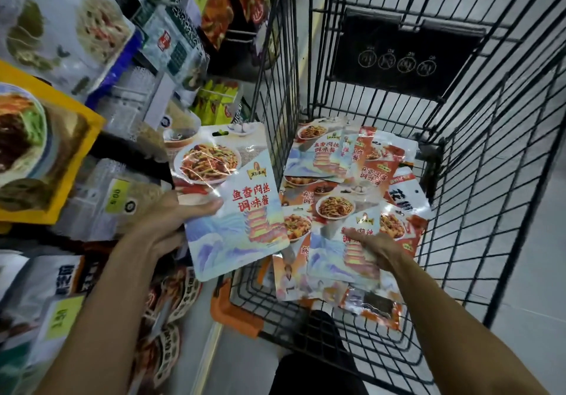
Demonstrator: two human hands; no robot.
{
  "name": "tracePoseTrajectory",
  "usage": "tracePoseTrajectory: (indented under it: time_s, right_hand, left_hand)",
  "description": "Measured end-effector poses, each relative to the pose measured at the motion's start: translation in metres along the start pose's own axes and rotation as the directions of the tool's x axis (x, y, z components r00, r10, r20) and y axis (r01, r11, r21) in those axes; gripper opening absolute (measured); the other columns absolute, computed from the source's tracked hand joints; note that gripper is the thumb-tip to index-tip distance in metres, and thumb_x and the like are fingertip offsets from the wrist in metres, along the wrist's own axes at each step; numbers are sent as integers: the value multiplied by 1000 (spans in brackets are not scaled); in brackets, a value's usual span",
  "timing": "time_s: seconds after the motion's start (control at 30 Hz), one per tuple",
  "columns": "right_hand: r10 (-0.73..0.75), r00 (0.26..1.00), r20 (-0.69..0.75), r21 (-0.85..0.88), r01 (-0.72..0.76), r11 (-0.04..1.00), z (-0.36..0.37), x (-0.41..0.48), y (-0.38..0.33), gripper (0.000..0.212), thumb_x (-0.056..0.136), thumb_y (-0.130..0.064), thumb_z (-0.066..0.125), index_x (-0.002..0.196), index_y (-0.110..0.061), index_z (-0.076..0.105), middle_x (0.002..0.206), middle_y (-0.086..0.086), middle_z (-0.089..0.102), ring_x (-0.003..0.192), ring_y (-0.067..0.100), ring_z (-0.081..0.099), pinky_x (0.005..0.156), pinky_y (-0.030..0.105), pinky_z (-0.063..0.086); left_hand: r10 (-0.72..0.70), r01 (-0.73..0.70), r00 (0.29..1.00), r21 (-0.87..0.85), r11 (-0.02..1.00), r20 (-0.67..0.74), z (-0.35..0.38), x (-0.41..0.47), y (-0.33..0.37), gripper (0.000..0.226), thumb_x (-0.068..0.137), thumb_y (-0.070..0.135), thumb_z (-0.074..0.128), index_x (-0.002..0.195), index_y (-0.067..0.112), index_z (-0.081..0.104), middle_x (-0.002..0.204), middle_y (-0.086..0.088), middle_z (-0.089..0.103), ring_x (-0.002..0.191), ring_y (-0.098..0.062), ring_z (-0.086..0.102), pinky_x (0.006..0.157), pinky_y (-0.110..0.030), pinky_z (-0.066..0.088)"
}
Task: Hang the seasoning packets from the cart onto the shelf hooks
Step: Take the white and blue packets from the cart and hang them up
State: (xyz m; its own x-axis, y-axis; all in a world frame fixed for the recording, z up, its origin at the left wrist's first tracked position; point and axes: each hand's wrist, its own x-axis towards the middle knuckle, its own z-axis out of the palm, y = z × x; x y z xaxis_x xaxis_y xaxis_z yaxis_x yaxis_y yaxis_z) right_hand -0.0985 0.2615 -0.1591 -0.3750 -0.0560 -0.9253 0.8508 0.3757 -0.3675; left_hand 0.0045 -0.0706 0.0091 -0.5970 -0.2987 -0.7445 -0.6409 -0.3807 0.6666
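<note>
Left grip (pixel 171 220) pinches a seasoning packet (pixel 232 198), fingers hidden behind; right grip (pixel 376 247) blurs over packets (pixel 333 205) in the cart (pixel 490 149), unclear

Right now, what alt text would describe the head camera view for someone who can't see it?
The left hand holds one packet near the shelf; the right hand touches the pile in the cart.

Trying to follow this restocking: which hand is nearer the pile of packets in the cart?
Right. The right hand touches the pile of packets inside the cart; the left hand holds one packet outside the cart wall.
</note>
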Motion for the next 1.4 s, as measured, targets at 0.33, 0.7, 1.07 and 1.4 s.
tracePoseTrajectory:
  time_s: [0.33, 0.7, 1.07, 1.4]
  right_hand:
    - [-285, 958, -35, 93, 287, 954, 3, -41, -9, 16, 81, -3, 72, 93, -2, 61, 85, 16, 70, 67, 28, 69, 56, 33, 56]
    - [-656, 745, 122, 201, 629, 751, 13, -198, -79, 19, 75, -10, 75, 88, -3, 63, 67, 5, 70, 57, 20, 69, 49, 25, 53]
    - [-804, 387, 451, 196, 836, 513, 52, -362, -165, 21, 64, -18, 80, 73, -8, 63, 62, 2, 68, 52, 15, 64, 47, 23, 49]
    - [-683, 21, 730, 278, 904, 324, 141, -502, -162, 19, 67, -25, 81, 70, -18, 63, 61, -4, 68, 52, 13, 67, 47, 28, 57]
  left_hand:
    - [164, -172, 984, -154, 973, -64, 0, -19, -6, 32, 85, 6, 61, 116, 0, 62, 109, -15, 70, 97, -30, 68, 75, -43, 59]
    - [547, -553, 807, 37, 832, -222, -22, -141, 34, 26, 81, 17, 68, 102, 3, 63, 90, -3, 73, 87, -22, 68, 73, -33, 56]
    - [753, -738, 427, 288, 610, -501, -48, -331, 63, 23, 69, 45, 80, 83, 28, 74, 88, 8, 75, 86, -15, 70, 75, -41, 57]
    - [654, -772, 43, 390, 501, -755, -74, -507, 17, 13, 77, 28, 78, 77, 17, 70, 86, -9, 72, 85, -34, 68, 77, -59, 54]
